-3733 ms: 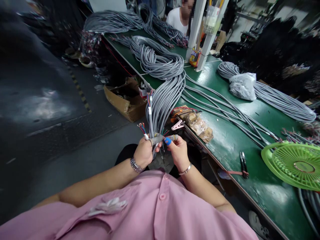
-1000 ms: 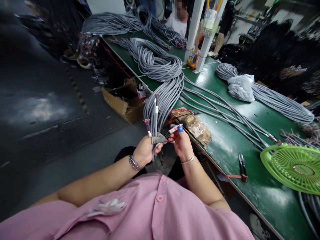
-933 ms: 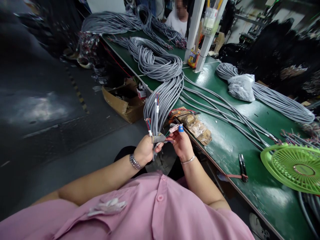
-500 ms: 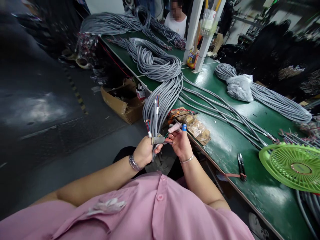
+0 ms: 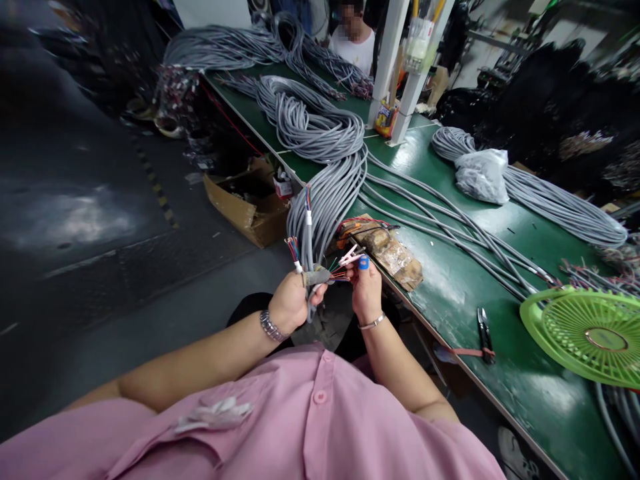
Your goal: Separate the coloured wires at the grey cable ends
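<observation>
"What's the room like, with the hands as the clock's centre?"

"Dark grey floor [image 5: 90,287] at nine, cable coils [image 5: 320,127] on the green counter [image 5: 425,320] at twelve, a lime fan [image 5: 600,337] just past three."

"Any containers?"

"An open cardboard box [image 5: 233,208] at ten, mostly too dark inside to read, a red-and-white carton [image 5: 283,185] at its right end. A clear pouch [image 5: 419,50] against the white post [image 5: 407,110] at one; a plastic bag [image 5: 483,177] at two, contents unclear."

"And each grip?"

"Left hand [image 5: 290,303] wrapped around grey cable ends [image 5: 317,275] at the centre, coloured wires [image 5: 340,275] pointing towards three. Right hand [image 5: 367,293] pinching a pink peg [image 5: 350,257] beside them."
</observation>
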A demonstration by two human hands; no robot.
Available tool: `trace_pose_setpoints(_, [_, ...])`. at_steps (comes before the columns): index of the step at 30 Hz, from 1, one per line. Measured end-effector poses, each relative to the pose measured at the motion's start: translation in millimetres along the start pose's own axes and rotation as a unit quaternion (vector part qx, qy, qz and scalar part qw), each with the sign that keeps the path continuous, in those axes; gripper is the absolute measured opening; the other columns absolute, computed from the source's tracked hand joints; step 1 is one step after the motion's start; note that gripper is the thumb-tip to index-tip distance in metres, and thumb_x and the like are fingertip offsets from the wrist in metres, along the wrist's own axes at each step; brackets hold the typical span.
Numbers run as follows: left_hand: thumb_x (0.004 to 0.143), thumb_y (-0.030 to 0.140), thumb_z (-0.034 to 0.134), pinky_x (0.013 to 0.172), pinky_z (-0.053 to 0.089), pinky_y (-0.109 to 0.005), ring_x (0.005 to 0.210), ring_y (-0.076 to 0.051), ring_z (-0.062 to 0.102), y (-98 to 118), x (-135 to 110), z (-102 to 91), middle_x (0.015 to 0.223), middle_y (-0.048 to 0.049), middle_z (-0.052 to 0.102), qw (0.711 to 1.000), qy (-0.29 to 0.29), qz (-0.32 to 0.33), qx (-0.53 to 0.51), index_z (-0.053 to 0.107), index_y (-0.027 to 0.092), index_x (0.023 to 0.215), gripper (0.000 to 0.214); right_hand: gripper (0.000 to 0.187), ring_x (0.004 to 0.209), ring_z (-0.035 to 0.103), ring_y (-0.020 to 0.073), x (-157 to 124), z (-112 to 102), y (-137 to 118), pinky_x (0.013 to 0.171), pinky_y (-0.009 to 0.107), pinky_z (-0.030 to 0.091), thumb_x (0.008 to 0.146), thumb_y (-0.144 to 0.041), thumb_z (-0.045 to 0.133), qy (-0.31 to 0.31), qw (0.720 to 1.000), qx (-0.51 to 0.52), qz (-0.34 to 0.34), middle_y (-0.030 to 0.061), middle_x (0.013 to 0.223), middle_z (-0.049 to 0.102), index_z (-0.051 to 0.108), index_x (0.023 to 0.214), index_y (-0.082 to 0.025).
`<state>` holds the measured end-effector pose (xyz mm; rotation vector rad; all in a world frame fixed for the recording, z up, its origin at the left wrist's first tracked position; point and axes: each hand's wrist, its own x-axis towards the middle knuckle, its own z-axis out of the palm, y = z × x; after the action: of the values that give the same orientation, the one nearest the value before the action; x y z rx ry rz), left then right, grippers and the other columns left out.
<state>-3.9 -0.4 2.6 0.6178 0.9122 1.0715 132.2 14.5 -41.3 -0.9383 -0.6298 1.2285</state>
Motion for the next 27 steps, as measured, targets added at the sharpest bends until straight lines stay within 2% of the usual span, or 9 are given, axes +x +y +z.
trace_pose_setpoints(4, [0.059,0.023,0.070,0.035,0.024,-0.018,0.033,-0.005,0.036,-1.7,4.3,0.6,0.041,0.0036,0.048,1.000,0.006,-0.006,-0.013,0.054,0.014,0.059,0.018,0.040,0.060,0.054,0.0106,6.2,3.8,-1.3,0.059,0.023,0.048,0.079,-0.059,0.065,-0.074,0.990,0.090,0.077,-0.0008,0.071,0.063,0.066,0.083,-0.019])
trace_pose_setpoints(11, [0.059,0.021,0.068,0.035,0.024,-0.016,0.033,-0.004,0.036,-7.9,10.2,-1.4,0.041,0.0038,0.046,1.000,0.013,-0.007,-0.010,0.053,0.014,0.056,0.017,0.031,0.065,0.057,0.0110,9.3,10.3,-4.8,0.061,0.022,0.049,0.079,-0.048,0.071,-0.080,0.976,0.179,0.097,-0.0004,0.074,0.066,0.068,0.080,-0.018])
trace_pose_setpoints(14, [0.058,0.021,0.069,0.034,0.023,-0.017,0.032,-0.004,0.036,-8.6,8.9,-0.3,0.041,0.0038,0.047,1.000,0.027,-0.004,-0.003,0.053,0.014,0.057,0.017,0.030,0.068,0.060,0.0118,8.0,8.8,-3.7,0.061,0.022,0.050,0.081,-0.048,0.069,-0.070,0.973,0.190,0.112,0.0003,0.078,0.069,0.069,0.085,-0.019])
trace_pose_setpoints(18, [0.058,0.023,0.069,0.035,0.024,-0.018,0.033,-0.005,0.036,-7.8,2.5,-1.7,0.041,0.0036,0.046,1.000,0.021,0.007,-0.002,0.053,0.015,0.055,0.019,0.039,0.069,0.062,0.0132,6.9,5.2,-4.9,0.060,0.025,0.052,0.084,-0.057,0.060,-0.075,0.969,0.187,0.142,0.0025,0.082,0.070,0.069,0.091,-0.019])
trace_pose_setpoints(21, [0.061,0.024,0.070,0.036,0.025,-0.019,0.034,-0.006,0.037,-8.1,-2.6,-5.6,0.041,0.0035,0.047,0.999,0.021,0.026,-0.013,0.054,0.015,0.059,0.018,0.041,0.066,0.061,0.0122,5.8,4.3,-7.8,0.061,0.025,0.054,0.084,-0.056,0.062,-0.088,0.968,0.172,0.160,0.0034,0.083,0.071,0.068,0.094,-0.017])
trace_pose_setpoints(27, [0.064,0.024,0.069,0.038,0.026,-0.020,0.035,-0.005,0.036,-6.4,-6.2,-3.8,0.044,0.0035,0.048,0.998,0.015,0.041,-0.038,0.052,0.016,0.059,0.019,0.030,0.064,0.058,0.0091,1.1,6.8,-10.5,0.059,0.021,0.052,0.082,-0.046,0.069,-0.104,0.977,0.150,0.108,0.0008,0.080,0.068,0.068,0.088,-0.017])
